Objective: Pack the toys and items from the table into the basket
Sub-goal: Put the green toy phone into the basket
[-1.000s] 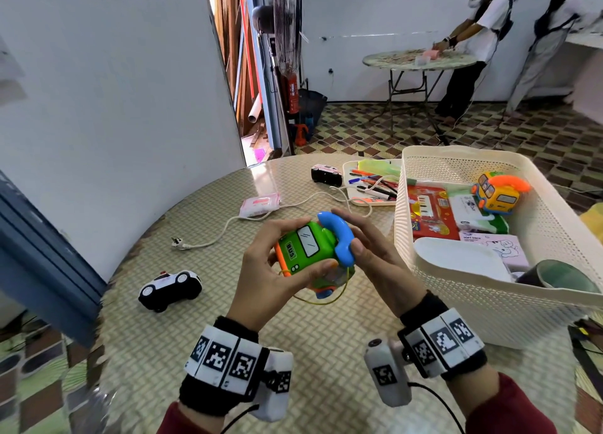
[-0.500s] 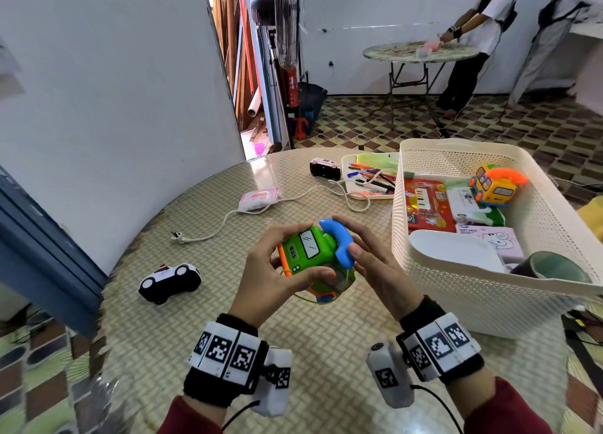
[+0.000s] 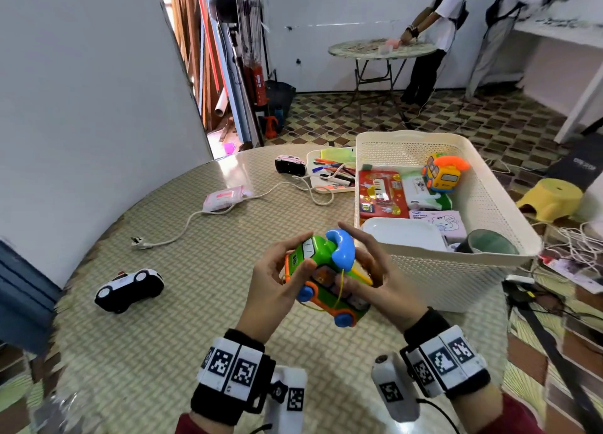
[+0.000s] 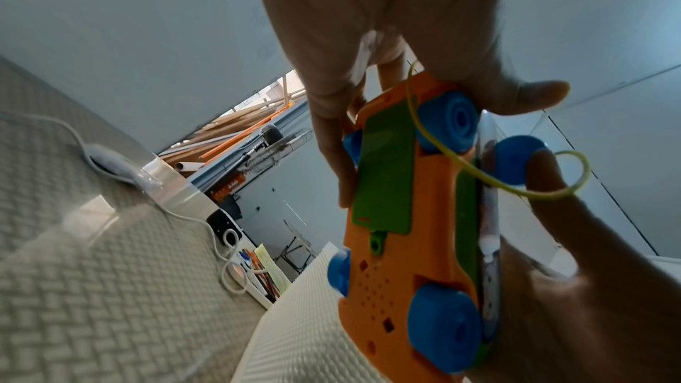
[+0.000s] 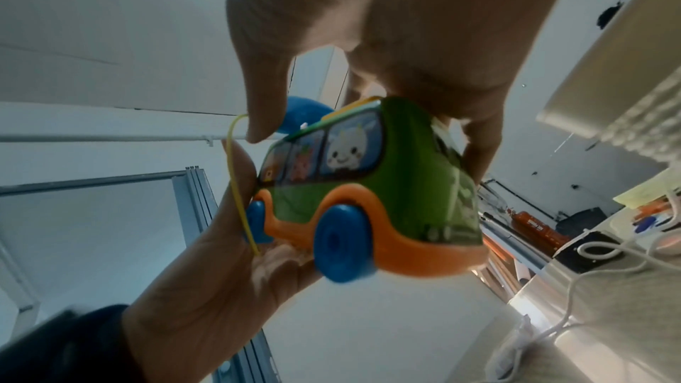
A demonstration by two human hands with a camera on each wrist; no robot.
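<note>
A green and orange toy bus (image 3: 321, 278) with blue wheels, a blue handset and a thin yellow cord is held above the table in both hands. My left hand (image 3: 277, 283) grips its front end, thumb on its side. My right hand (image 3: 375, 277) grips the rear end, fingers curled behind it. The left wrist view shows the toy bus (image 4: 412, 214) from its orange underside; the right wrist view shows the toy bus (image 5: 368, 182) by its picture windows. The white basket (image 3: 456, 270) stands just to the right, holding a yellow toy bus (image 3: 443, 172), boxes and a roll of tape.
On the table lie a black and white toy car (image 3: 129, 290), a pink device (image 3: 223, 197) with a white cable and plug, a small pink and black car (image 3: 290, 164), and a tray of pens (image 3: 331, 174). Two people stand at a far table (image 3: 381, 48).
The toy bus has been tilted in my hands, so its side and wheels now face up toward the head camera. Both hands keep their hold.
</note>
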